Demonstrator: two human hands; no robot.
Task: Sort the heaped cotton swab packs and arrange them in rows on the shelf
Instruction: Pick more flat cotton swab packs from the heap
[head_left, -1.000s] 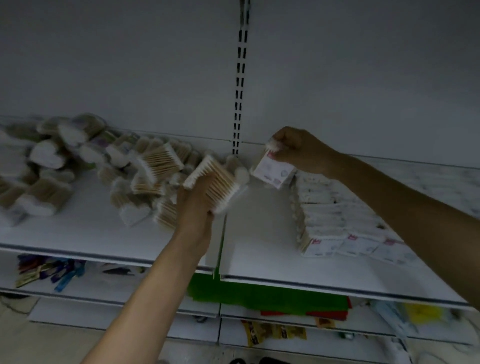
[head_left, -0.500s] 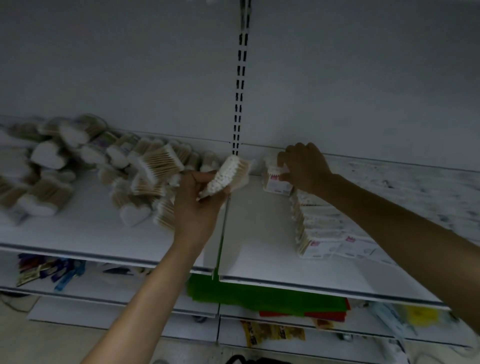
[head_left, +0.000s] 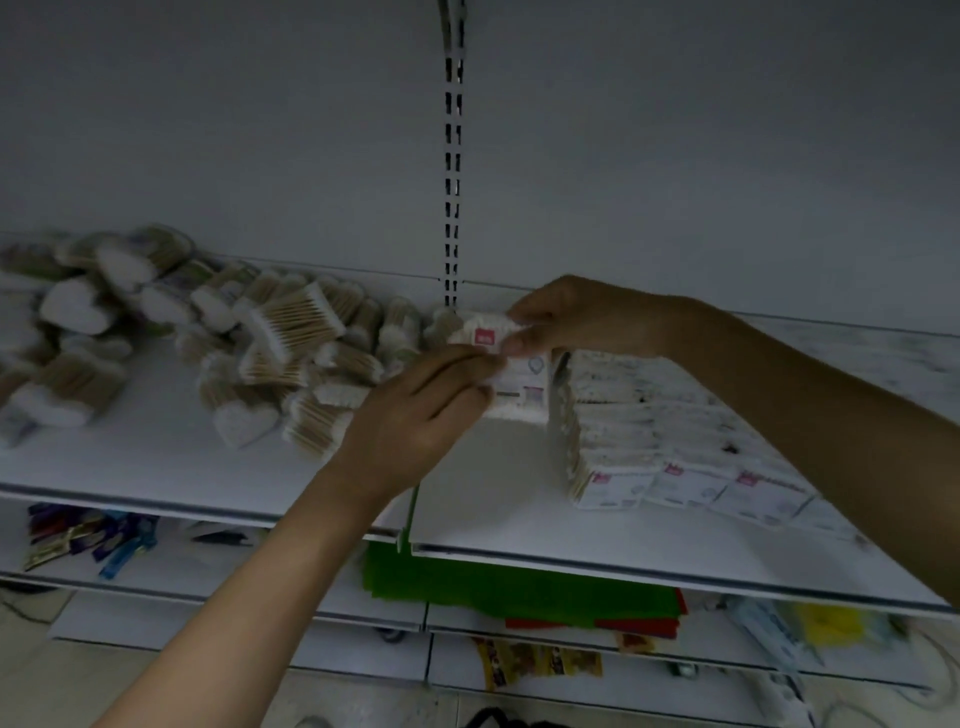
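Note:
A cotton swab pack (head_left: 517, 384) with a white label and pink logo stands upright on the white shelf (head_left: 467, 499), just left of the arranged rows of packs (head_left: 670, 447). My left hand (head_left: 415, 415) pinches its left side. From the right, my right hand (head_left: 582, 317) pinches its top edge. A loose heap of swab packs (head_left: 280, 353) with wooden sticks and white tips covers the shelf's left half. Whether another pack stands behind the held one is hidden.
A slotted upright (head_left: 452, 208) runs down the back wall above the hands. A bare strip of shelf lies in front of the held pack. Lower shelves hold green and red sheets (head_left: 519, 587), small blue items (head_left: 104, 540) and yellow packets (head_left: 540, 662).
My left hand has carried its pack from beside the heap rightwards to the rows. My right hand set its pack down at the back and now meets the left hand there.

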